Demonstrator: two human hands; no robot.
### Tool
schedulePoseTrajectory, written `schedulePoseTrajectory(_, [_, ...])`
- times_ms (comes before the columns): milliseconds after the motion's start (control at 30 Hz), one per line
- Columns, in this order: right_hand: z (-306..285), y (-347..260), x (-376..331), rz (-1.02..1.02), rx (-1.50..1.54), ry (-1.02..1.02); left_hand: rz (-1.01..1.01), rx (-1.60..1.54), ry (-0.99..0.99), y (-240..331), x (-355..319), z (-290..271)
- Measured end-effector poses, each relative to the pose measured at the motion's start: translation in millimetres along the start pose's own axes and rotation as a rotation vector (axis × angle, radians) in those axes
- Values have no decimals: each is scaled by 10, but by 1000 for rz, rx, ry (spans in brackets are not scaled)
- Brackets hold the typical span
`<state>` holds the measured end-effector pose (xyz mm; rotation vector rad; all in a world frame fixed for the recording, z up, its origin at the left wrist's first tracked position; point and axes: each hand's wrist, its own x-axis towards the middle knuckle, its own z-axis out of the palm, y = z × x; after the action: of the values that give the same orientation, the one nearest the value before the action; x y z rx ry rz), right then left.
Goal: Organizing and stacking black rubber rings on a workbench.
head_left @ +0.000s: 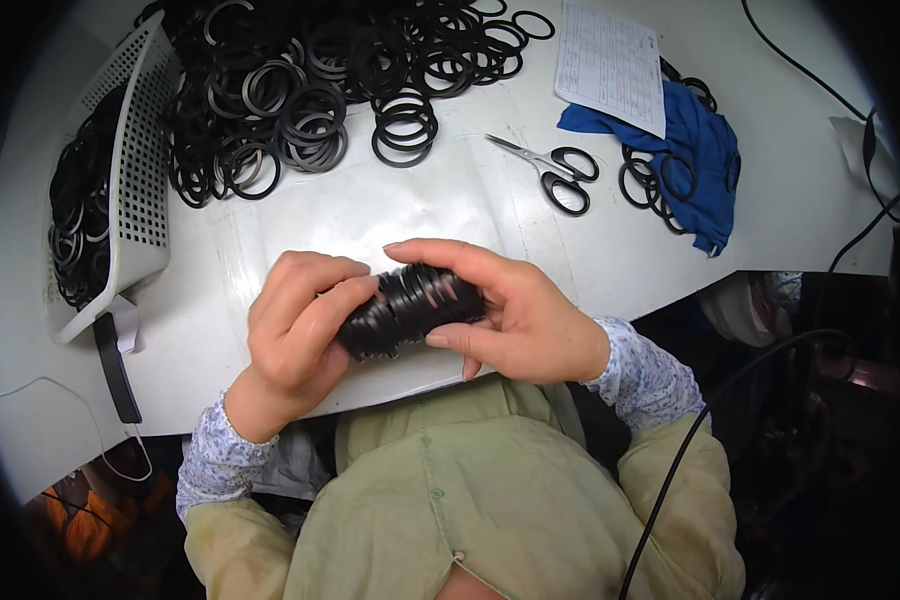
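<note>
Two hands hold one thick stack of flat black rubber rings (410,308) low over the near edge of the white table (390,210). The stack lies on its side, like a short roll, between the two hands. The left hand (295,325) is curled around the left end of the stack, with its fingers bent over the top. The right hand (500,310) wraps the right end, with its fingers over the top and its thumb under the stack. Both hands grip the stack tight.

Many more loose black rubber rings (310,90) lie in a big heap at the far side of the table. To the left of the heap sits a white plastic basket with small holes (140,170), tipped on its side, and it has black rings in it too. A pair of scissors with black handles (555,170) lies on the table to the right of the heap, well apart from the hands. Past the scissors is a crumpled blue cloth (700,160), with a few black rings on and beside it. A white sheet of paper with printed rows (610,65) rests partly on the cloth. The person wears a pale green top with flowery sleeves.
</note>
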<state>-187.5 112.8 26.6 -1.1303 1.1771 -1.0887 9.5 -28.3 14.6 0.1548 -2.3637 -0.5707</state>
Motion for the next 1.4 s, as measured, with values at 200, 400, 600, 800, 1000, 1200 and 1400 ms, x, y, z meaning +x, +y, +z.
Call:
schedulePoseTrajectory(200, [-206, -165, -129, -280, -872, -136, -249, 376, -70, -150, -290, -423])
schedulePoseTrajectory(400, [-462, -133, -212, -173, -714, -1, -911, -139, -125, -259, -669, -615])
schedulePoseTrajectory(600, [-498, 230, 15, -285, -769, 100, -1269, -1018, 115, -65, -534, -568])
schedulePoseTrajectory(800, [-30, 344, 299, -438, -910, 121, -1256, -1045, -64, 170, -348, -310])
schedulePoseTrajectory(1000, [-88, 371, 279, -396, -693, 109, -1098, -1023, -93, 306, -248, -213])
schedulePoseTrajectory(1200, [-118, 401, 237, -349, -729, 167, -1105, -1028, -74, 322, -225, -129])
schedulePoseTrajectory(1400, [-66, 380, 262, -353, -670, 154, -1057, -1057, -152, 331, -196, -144])
